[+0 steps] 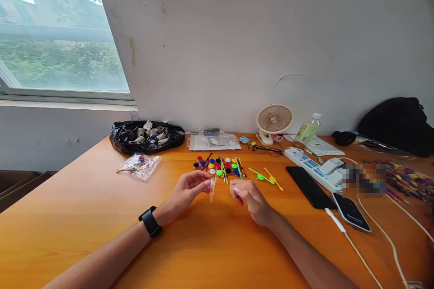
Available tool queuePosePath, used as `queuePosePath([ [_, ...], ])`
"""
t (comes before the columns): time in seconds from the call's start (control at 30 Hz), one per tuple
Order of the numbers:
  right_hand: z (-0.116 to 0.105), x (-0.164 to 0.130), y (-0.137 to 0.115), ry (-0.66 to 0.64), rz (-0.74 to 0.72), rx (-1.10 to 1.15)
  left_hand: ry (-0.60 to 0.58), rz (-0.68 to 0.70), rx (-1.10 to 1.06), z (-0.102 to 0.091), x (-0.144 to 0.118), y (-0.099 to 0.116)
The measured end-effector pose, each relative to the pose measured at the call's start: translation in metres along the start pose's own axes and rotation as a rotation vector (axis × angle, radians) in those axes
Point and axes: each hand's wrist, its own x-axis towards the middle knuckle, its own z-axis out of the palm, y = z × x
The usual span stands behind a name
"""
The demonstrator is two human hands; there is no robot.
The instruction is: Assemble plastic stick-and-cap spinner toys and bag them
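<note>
My left hand (194,186), with a black watch on its wrist, pinches a thin, see-through piece (212,193) that hangs edge-on over the table. A small white spot shows near the fingertips; I cannot make out its kind. My right hand (250,198) is closed a little to the right, fingers curled, and whatever it may hold is hidden. Just beyond both hands lie several small round coloured discs (212,171) and thin coloured plastic arrows (223,169). Farther right, green and yellow arrows with green discs (260,176) lie crossed on the table.
A black plastic bag (118,137) with rubbish and a clear bag (145,169) lie left. At the back stand a fan (274,119) and a bottle (307,132), near glasses (266,150). A power strip (313,167), black phone (309,187), cables and coloured sticks (403,178) occupy the right.
</note>
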Motion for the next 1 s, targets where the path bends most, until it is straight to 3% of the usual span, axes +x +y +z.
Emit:
queuePosePath([
  [0.27, 0.003, -0.002, 0.0, -0.014, 0.023, -0.047, -0.004, -0.034, -0.126, 0.0, 0.001, -0.002],
  [0.63, 0.004, -0.003, 0.006, 0.053, 0.024, -0.031, 0.018, -0.21, -0.603, -0.01, 0.001, 0.005],
  [1.0, 0.009, 0.0, -0.001, 0.137, 0.07, -0.11, -0.071, -0.211, -0.445, -0.004, -0.001, -0.001],
])
